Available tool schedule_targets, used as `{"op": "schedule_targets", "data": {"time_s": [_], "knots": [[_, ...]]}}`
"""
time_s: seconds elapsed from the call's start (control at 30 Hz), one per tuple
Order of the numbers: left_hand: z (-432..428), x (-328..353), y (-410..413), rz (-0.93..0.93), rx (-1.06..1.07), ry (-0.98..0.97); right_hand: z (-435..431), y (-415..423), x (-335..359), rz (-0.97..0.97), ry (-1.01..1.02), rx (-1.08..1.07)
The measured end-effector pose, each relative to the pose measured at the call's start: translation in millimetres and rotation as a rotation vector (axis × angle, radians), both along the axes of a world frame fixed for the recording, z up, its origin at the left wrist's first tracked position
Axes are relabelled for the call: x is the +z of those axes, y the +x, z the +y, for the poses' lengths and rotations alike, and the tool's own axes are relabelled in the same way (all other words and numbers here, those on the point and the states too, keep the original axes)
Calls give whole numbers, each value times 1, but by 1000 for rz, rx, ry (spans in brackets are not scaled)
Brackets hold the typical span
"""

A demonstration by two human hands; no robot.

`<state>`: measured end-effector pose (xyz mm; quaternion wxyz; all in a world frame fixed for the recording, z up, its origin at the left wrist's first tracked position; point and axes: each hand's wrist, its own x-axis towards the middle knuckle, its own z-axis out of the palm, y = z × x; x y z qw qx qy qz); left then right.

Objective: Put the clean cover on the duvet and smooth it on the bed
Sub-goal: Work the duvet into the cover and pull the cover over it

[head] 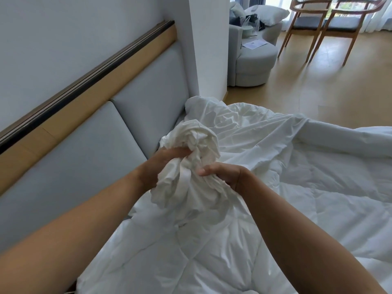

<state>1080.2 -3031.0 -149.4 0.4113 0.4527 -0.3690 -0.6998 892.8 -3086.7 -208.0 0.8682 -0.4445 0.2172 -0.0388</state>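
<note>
A white quilted duvet [191, 251] lies spread over the bed below me. The white cover [250, 132] lies crumpled across the bed's far part, and a bunched corner of it [191, 158] is raised in front of me. My left hand [161, 164] grips the bunch from the left, its fingers partly buried in the cloth. My right hand [222, 177] pinches the bunch from the right, thumb pointing left. A white tie strip hangs from the bunch between the hands.
A grey padded headboard [84, 158] with a wooden rail runs along the left. A white wall column [207, 49] stands behind the bed. Beyond it are a grey round sofa [254, 60] with pillows and two wooden chairs [331, 26] on the wood floor.
</note>
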Motion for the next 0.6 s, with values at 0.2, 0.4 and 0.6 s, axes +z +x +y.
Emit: {"op": "schedule_targets", "data": {"time_s": [0.2, 0.4, 0.6], "knots": [[-10, -11, -26, -236, 135, -196, -2, -6, 0, -61, -13, 68], [-17, -12, -23, -271, 142, -173, 3, -10, -9, -42, -75, -17], [-9, -4, -6, -326, -9, 8, 3, -30, -7, -38, -231, -83]]}}
